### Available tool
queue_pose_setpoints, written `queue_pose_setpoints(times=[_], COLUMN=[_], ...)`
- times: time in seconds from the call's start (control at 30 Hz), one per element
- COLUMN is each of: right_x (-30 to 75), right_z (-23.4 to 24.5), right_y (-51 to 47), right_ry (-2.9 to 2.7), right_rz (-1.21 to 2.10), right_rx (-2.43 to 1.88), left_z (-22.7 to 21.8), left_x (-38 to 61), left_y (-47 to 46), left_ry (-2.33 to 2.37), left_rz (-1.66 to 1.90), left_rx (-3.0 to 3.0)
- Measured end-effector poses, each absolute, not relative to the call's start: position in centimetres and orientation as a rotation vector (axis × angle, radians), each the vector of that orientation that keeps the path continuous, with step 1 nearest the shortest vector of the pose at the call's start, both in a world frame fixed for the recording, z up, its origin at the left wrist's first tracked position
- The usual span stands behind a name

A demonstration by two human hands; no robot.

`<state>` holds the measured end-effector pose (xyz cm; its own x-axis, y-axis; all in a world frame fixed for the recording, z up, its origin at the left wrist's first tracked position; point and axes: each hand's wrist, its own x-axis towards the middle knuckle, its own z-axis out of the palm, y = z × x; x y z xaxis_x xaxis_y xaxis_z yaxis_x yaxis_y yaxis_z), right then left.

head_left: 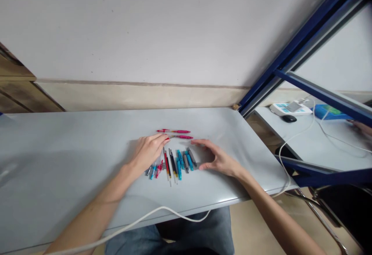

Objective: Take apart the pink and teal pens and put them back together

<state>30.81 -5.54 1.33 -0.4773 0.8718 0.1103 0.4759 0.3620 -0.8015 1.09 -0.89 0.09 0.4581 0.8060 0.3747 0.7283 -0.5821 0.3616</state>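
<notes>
A cluster of several pens and pen parts [174, 164], blue, red, black and grey, lies on the grey table [72, 150]. My left hand [149, 150] rests at the cluster's left side, fingers curled over some parts; what it grips, if anything, I cannot make out. My right hand [216, 158] lies just right of the cluster, fingers spread and slightly curved, holding nothing. Two pink pens [177, 134] lie side by side just beyond the hands, apart from the cluster.
A white cable [162, 210] runs along the table's near edge. A blue metal frame [290, 65] rises at the right. Beyond it a second table [319, 146] holds a white device [290, 108], a black mouse [289, 118], a blue box [331, 112] and cables. A white wall is behind.
</notes>
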Motion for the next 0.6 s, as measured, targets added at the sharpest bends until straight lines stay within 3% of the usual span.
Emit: queue_pose_setpoints(times=[0.27,0.5,0.6], right_x=[30.1,25.6,23.3], right_z=[2.2,3.3,2.5], right_y=[-4.8,0.1,1.1], right_ry=[-2.078,-1.182,-1.095], right_rz=[1.064,1.227,1.215], right_rx=[-1.107,-0.939,-1.035], left_z=[0.1,-0.4,-0.6], left_x=[1.1,0.9,0.7], left_y=[-0.9,-0.6,-0.5], left_ry=[1.358,1.363,1.362], left_rz=[0.743,0.774,0.819], left_rx=[2.558,2.547,2.514])
